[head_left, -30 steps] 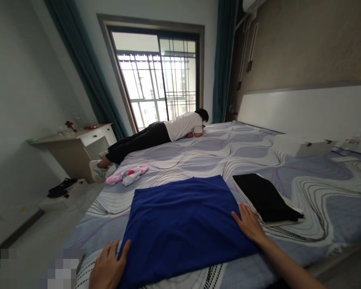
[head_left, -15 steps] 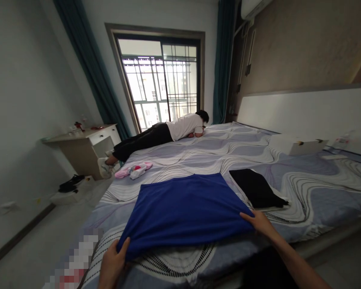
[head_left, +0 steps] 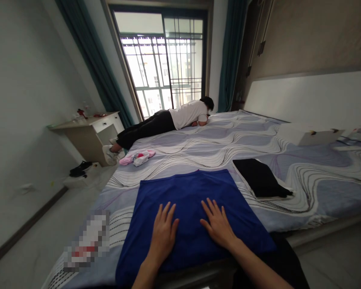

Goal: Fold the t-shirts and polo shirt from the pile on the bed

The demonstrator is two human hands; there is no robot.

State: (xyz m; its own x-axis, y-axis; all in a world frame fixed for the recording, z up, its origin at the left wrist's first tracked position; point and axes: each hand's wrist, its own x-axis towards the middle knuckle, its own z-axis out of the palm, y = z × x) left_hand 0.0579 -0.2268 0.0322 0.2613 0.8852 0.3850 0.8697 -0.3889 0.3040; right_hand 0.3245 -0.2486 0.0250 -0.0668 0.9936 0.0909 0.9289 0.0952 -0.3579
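A blue piece of cloth (head_left: pixel 186 188), perhaps a garment, lies spread over the near edge of the bed, its front part reaching down toward me. On its left half rests my left hand (head_left: pixel 165 230), palm down with the fingers stretched out. My right hand (head_left: pixel 218 224) is laid on the right half the same way, fingers spread. Neither hand grips the fabric. Just right of the cloth is a folded black item (head_left: pixel 260 178) with white fabric showing beneath it.
The patterned bedsheet (head_left: pixel 198 150) covers the bed. A person (head_left: pixel 183 114) lies face down across the far side. A pink and white cloth bundle (head_left: pixel 138 157) sits at the left edge. A white box (head_left: pixel 307 134) stands near the headboard. Beyond the bed is a desk (head_left: pixel 87 128).
Both hands have let go of the near corners of the blue cloth and moved inward onto it, flat. The cloth now lies nearer to me, and the view has tilted down.
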